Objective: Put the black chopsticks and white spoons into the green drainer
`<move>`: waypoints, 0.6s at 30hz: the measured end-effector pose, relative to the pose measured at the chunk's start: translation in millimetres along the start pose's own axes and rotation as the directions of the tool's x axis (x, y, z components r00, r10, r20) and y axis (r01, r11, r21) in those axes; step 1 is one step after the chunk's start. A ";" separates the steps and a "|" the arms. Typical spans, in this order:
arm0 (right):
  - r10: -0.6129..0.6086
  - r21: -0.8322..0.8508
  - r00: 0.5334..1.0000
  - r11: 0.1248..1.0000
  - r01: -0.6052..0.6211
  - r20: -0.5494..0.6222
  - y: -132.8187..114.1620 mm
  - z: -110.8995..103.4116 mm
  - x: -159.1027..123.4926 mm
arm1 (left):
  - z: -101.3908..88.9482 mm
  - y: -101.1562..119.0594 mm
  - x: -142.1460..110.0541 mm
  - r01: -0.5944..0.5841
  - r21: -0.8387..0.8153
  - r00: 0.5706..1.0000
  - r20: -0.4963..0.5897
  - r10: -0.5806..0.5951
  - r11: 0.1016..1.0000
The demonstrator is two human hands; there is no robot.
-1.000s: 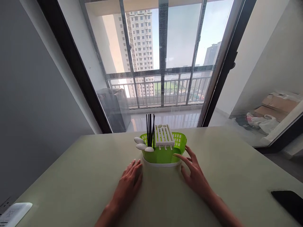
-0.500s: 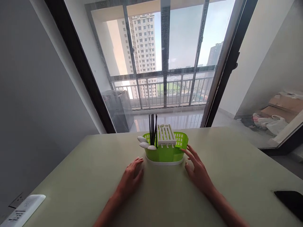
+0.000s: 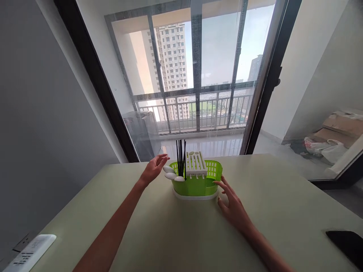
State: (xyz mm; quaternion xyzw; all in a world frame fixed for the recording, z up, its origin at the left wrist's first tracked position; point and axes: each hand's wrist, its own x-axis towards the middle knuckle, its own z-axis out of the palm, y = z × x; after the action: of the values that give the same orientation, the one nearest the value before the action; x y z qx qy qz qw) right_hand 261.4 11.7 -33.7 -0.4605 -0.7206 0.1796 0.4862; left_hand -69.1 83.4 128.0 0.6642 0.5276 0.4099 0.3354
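A green plastic cutlery basket (image 3: 198,184) on a white tray stands in the middle of the pale table (image 3: 176,234). It holds black chopsticks (image 3: 180,158), white spoons (image 3: 171,173) at its left end and a white slotted insert (image 3: 195,163). My left hand (image 3: 154,169) is raised just left of the spoons, fingers spread, holding nothing. My right hand (image 3: 231,202) rests on the table at the basket's right side, fingers apart, fingertips touching the green wall.
A white remote (image 3: 30,252) lies at the table's near left corner and a black phone (image 3: 346,245) at the near right edge. Behind the table a glass sliding door (image 3: 198,83) gives onto a balcony. Boxes and bags (image 3: 331,136) lie on the floor at right.
My left hand lifted off the table in front of the basket and rose up to its left end beside the spoons. My right hand stayed at the basket's right side.
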 end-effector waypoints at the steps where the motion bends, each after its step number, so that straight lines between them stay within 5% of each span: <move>1: 0.004 0.000 1.000 1.000 -0.004 0.002 -0.8 -0.2 -0.2 | 5.7 8.4 13.2 -0.006 -0.006 0.999 0.034 0.006 1.000; 9: -0.008 0.000 1.000 1.000 0.008 0.009 -1.2 0.4 -1.5 | 51.4 36.9 83.6 0.015 -0.042 0.985 0.172 -0.007 0.999; 14: -0.026 0.018 1.000 1.000 0.026 -0.005 1.7 2.5 -1.2 | 61.1 28.7 84.6 0.059 -0.195 0.996 0.078 -0.045 0.979; 18: -0.013 0.019 1.000 1.000 0.012 0.011 1.6 2.2 -1.9 | 50.1 26.6 86.3 0.033 -0.416 0.993 -0.091 -0.078 0.909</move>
State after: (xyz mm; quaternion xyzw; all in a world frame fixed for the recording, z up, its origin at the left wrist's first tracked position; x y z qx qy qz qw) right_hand 260.4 11.3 -36.9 -0.4505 -0.7244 0.1857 0.4876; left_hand -3.5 161.2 145.8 0.5401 0.4646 0.5373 0.4514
